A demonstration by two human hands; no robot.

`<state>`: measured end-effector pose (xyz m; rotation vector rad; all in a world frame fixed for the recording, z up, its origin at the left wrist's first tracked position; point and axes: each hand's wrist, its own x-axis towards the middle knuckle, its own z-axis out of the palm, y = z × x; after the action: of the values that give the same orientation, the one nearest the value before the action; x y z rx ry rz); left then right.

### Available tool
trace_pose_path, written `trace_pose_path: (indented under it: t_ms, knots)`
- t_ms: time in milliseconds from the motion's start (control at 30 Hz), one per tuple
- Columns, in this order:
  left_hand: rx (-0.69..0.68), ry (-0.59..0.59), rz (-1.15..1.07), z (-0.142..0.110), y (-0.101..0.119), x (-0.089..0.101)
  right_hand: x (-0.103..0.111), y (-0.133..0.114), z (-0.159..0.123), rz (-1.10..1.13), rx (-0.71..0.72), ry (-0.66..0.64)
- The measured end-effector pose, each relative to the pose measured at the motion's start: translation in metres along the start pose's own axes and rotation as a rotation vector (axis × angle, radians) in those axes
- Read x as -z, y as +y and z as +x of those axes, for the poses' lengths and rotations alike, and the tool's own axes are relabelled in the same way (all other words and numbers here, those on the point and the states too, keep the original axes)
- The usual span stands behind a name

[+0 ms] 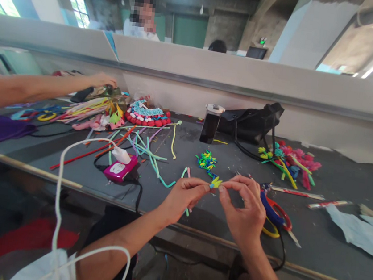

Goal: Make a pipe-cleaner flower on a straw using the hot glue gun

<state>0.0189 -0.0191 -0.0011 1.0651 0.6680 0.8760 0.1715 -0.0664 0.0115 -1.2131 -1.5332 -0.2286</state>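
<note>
Between my two hands, above the near part of the dark table, is a small yellow and blue pipe-cleaner flower. My left hand pinches its blue lower end between thumb and forefinger. The fingertips of my right hand close on its yellow petals from the other side. Just behind lies a pile of small green, yellow and blue pipe-cleaner pieces. Blue-and-red handled scissors lie beside my right hand, partly hidden by it.
A magenta power adapter with a white cable stands left, near loose pipe cleaners. A phone leans upright before a black bag. Colourful pipe-cleaner flowers lie right. Another person's arm reaches in from the left.
</note>
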Motion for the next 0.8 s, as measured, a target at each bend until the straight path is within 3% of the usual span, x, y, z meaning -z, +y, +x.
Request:
trace_pose_path:
  t_ms: [233, 433, 600, 800]
  knots:
    - [0.059, -0.092, -0.151, 0.003, 0.001, 0.006, 0.012, 0.007, 0.003, -0.019, -0.129, 0.071]
    - [0.068, -0.119, -0.197, 0.004, 0.005, 0.009, 0.037, 0.043, 0.005, -0.259, -0.286, 0.067]
    - [0.038, -0.123, -0.215, 0.005, 0.004, 0.009, 0.063, 0.084, -0.005, -0.637, -0.304, -0.161]
    - [0.036, -0.115, -0.241, 0.008, 0.003, 0.008, 0.089, 0.121, -0.029, -0.8, -0.429, -0.432]
